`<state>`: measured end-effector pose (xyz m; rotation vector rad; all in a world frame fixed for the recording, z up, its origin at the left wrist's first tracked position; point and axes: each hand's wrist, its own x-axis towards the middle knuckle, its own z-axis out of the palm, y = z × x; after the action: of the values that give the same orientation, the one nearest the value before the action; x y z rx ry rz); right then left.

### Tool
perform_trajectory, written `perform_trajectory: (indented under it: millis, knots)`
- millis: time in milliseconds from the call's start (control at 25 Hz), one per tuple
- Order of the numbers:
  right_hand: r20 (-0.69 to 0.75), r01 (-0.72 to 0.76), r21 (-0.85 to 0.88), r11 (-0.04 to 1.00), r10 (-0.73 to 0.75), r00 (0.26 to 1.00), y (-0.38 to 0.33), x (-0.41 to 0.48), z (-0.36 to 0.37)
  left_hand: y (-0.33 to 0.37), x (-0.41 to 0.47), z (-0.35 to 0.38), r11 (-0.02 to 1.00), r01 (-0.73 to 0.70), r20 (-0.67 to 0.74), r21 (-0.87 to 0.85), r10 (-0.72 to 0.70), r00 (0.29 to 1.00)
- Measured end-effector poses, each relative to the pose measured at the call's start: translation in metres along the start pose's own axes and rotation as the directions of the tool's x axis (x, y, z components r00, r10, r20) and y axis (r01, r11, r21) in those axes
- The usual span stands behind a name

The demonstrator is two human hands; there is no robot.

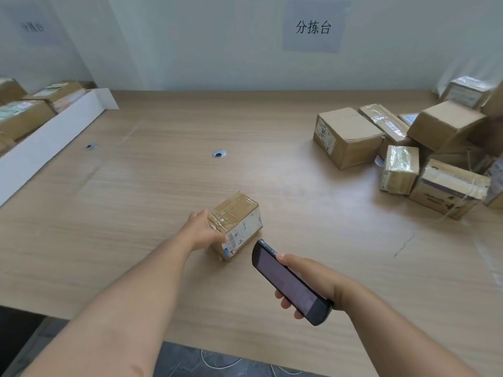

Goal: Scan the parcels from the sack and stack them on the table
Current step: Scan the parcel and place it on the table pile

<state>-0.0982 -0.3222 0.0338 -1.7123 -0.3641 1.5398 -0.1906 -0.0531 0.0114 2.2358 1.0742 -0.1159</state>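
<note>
A small taped cardboard parcel with a white shipping label on its near side rests on the wooden table, near the front middle. My left hand grips its left end, thumb on the label side. My right hand holds a dark handheld scanner, whose front end points at the parcel's label from a short distance to the right. A loose heap of several cardboard parcels lies at the table's right side. No sack is in view.
A white divider board runs along the left, with several more cardboard parcels behind it. Two round cable holes sit in the table. A paper sign hangs on the back wall. The table's front edge is close below my arms.
</note>
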Motion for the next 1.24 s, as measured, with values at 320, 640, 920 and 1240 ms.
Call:
perform_trajectory:
  millis: [320,640,920,1240]
  knots:
    - [0.061,-0.003,-0.149,0.989,0.012,0.998,0.002,-0.012,-0.002,0.028,-0.022,-0.03,0.986,-0.001,-0.083,-0.166,-0.013,0.996]
    - [0.171,-0.042,-0.281,0.959,0.093,0.981,0.0,-0.023,0.002,0.023,-0.044,-0.04,0.992,0.02,-0.131,-0.126,-0.036,0.991]
    - [0.193,0.002,-0.362,0.932,0.073,0.979,0.002,-0.026,0.003,0.016,-0.063,-0.04,0.991,0.051,-0.15,-0.125,-0.069,0.986]
    - [0.241,0.049,-0.398,0.916,0.053,0.969,-0.004,-0.028,-0.002,0.016,-0.082,-0.037,0.989,0.095,-0.178,-0.116,-0.114,0.977]
